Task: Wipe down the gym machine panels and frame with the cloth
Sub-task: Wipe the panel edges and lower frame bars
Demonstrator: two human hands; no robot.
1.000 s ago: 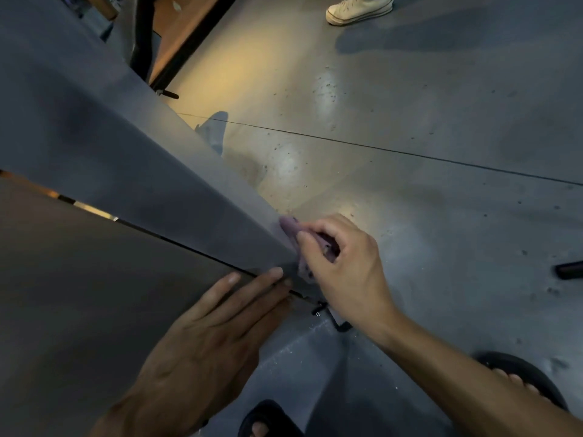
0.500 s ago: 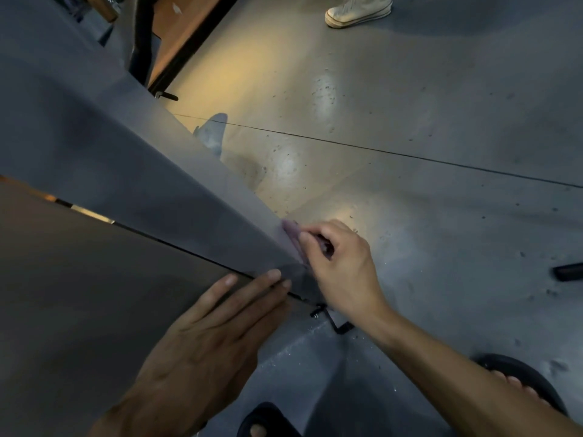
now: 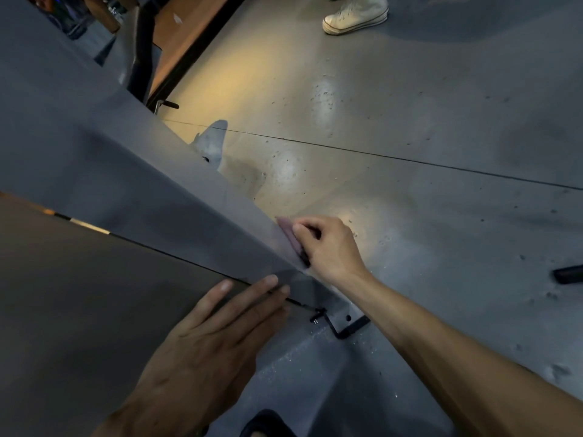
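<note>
A grey machine panel point(image 3: 132, 190) runs diagonally from upper left to lower centre, with a darker panel point(image 3: 79, 310) below it across a thin seam. My right hand point(image 3: 331, 247) is shut on a small purple cloth point(image 3: 288, 233), pressing it against the grey panel's right edge near its lower end. Most of the cloth is hidden under my fingers. My left hand point(image 3: 214, 339) lies flat with fingers spread on the dark panel, fingertips at the seam, holding nothing.
A black bracket and bolt point(image 3: 339, 324) stick out at the machine's base on the concrete floor point(image 3: 410, 121). Another person's white sneaker point(image 3: 355, 14) stands at the top. A black object point(image 3: 568, 274) lies at the right edge. Black frame tubing point(image 3: 143, 48) rises upper left.
My right hand with the cloth has slid slightly up along the panel's edge. My left hand has stayed flat in place.
</note>
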